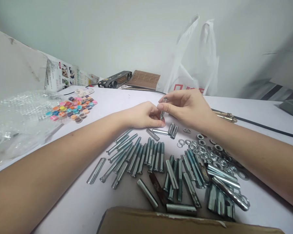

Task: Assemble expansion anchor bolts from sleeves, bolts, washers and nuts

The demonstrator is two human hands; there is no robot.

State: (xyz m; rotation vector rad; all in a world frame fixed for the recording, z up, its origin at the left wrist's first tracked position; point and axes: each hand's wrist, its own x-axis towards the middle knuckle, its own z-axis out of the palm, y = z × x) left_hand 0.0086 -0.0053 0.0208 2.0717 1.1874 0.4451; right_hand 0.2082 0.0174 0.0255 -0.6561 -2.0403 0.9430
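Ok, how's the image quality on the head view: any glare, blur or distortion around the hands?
Head view: even, soft light, faint shadows under the left hand and right hand; the bolt between them is sharp; mild shine on the sleeves and washers; wide-lens bending curves the table edge and stretches the forearms; corners look soft.

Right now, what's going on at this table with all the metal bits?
A person's two hands meet over a white table. The right hand pinches a small metal bolt upright, and the left hand touches its lower end. Below them lie rows of metal sleeves and bolts, with washers and nuts to the right. Colourful caps sit at the far left.
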